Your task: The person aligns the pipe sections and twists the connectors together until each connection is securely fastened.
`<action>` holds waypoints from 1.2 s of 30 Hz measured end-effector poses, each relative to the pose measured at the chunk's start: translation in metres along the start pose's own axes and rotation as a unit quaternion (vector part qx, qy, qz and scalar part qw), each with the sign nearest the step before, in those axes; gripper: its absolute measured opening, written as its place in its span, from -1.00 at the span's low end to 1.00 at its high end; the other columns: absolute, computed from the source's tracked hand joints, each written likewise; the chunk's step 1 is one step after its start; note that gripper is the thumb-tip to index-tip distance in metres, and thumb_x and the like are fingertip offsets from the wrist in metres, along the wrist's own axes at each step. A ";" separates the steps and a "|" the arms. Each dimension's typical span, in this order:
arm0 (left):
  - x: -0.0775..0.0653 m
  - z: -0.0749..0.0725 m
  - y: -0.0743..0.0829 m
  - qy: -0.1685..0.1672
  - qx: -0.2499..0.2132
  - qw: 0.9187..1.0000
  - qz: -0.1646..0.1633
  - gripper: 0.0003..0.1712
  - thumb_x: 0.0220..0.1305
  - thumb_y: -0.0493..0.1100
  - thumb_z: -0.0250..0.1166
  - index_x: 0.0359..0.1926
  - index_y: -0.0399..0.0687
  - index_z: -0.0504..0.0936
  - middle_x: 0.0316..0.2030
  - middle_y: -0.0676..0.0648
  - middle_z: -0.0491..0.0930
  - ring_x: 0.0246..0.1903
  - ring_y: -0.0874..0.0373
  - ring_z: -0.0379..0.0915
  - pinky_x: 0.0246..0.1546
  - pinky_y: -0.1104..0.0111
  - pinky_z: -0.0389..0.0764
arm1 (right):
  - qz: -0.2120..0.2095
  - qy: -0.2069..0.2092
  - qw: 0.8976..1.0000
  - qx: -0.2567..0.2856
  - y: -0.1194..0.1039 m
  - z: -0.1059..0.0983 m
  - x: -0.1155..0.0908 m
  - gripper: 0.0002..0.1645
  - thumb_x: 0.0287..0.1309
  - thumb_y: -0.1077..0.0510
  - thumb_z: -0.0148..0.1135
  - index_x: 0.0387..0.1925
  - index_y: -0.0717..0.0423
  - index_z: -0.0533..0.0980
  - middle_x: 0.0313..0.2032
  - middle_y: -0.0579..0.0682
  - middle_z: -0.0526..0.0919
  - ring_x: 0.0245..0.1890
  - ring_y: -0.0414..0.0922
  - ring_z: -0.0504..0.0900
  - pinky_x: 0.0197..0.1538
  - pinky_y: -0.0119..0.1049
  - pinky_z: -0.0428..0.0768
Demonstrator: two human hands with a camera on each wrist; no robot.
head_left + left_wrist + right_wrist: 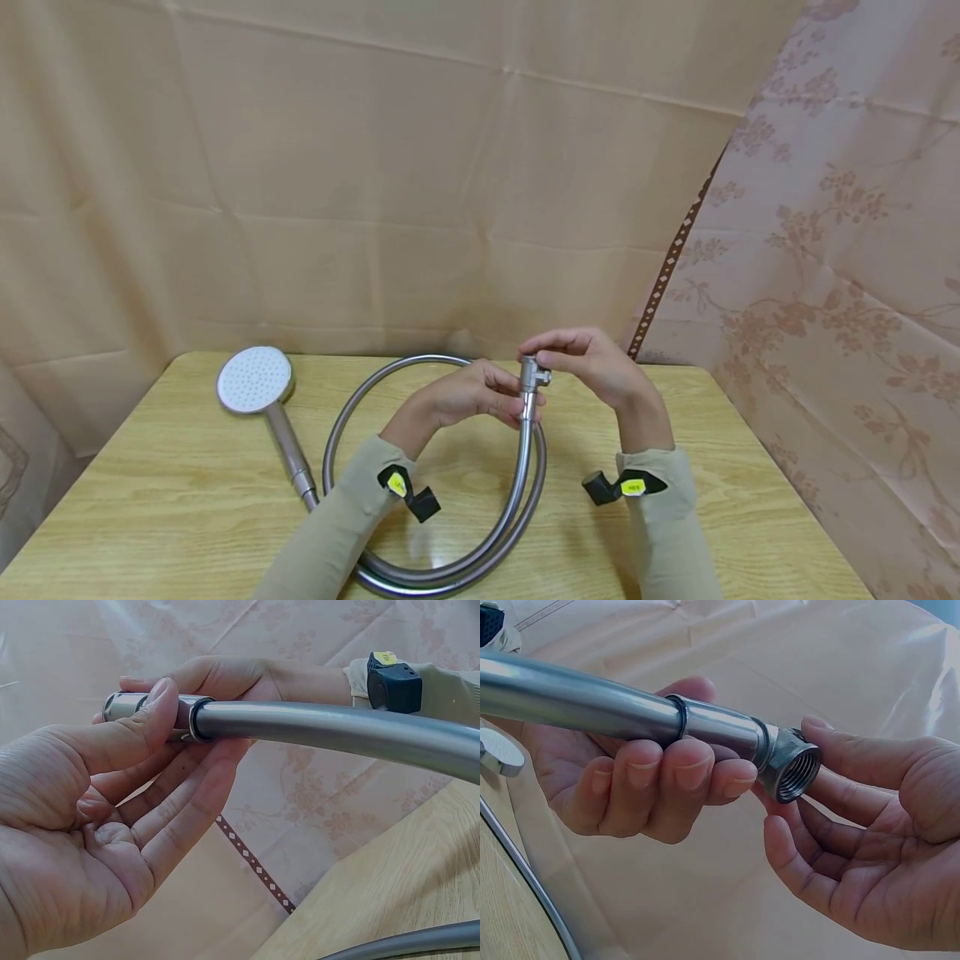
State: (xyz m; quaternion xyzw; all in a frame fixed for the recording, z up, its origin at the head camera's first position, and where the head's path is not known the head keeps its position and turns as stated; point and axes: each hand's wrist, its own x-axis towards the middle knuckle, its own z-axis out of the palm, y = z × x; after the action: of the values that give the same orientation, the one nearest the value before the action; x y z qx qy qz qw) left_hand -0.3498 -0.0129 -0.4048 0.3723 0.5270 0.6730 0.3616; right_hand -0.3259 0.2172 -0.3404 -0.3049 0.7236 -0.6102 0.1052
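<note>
My left hand (468,393) grips the metal end collar (724,727) of a silver shower hose (517,487), thumb on one side and fingers curled along the other. Fixed at the collar's end is a small metal angled connector (781,748) with a round, threaded opening that shows in the right wrist view. My right hand (600,371) pinches this connector between thumb and fingers. The hose end stands upright above the table in the head view. In the left wrist view the left thumb (154,712) lies across the collar and hides part of it.
A shower head (255,379) with a white face lies at the table's left, its grey handle (285,437) joined to the hose. The hose loops over the wooden table (660,533), passing beneath the left forearm. Beige cloth (360,183) hangs behind; floral cloth (847,317) hangs right.
</note>
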 end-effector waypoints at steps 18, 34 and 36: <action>-0.001 0.000 0.001 0.000 0.006 1.000 -0.001 -0.39 0.27 -0.14 0.46 0.15 -0.56 0.56 -0.04 -0.33 0.73 -0.08 0.11 0.71 -0.01 0.22 0.72 | -0.038 -0.041 0.998 -0.006 -0.001 -0.001 -0.001 -0.70 0.46 0.32 0.10 0.10 0.32 0.61 0.00 -0.11 0.77 0.07 -0.17 0.70 0.19 -0.28 0.62; 0.000 0.002 0.000 -0.005 0.010 1.000 -0.002 -0.24 0.27 -0.08 0.45 0.17 -0.72 0.42 -0.12 -0.20 0.77 -0.10 0.17 0.71 0.00 0.24 0.71 | -0.016 -0.021 1.000 0.015 0.002 0.001 0.001 -0.71 0.43 0.33 0.13 -0.03 -0.02 0.69 -0.16 -0.14 0.78 -0.13 -0.22 0.70 0.06 -0.30 0.64; 0.000 0.002 0.000 -0.003 0.012 1.000 0.000 -0.30 0.31 -0.13 0.42 0.15 -0.73 0.43 -0.07 -0.33 0.73 -0.10 0.16 0.70 0.00 0.22 0.71 | -0.018 -0.026 0.999 0.018 0.002 0.001 0.001 -0.70 0.44 0.34 0.12 -0.02 -0.01 0.69 -0.15 -0.13 0.78 -0.12 -0.22 0.71 0.05 -0.30 0.65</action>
State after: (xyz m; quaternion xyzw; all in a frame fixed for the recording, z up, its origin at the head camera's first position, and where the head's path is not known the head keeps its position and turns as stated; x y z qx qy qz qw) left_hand -0.3484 -0.0118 -0.4044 0.3790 0.5341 0.6652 0.3587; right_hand -0.3265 0.2158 -0.3428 -0.3319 0.7038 -0.6168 0.1188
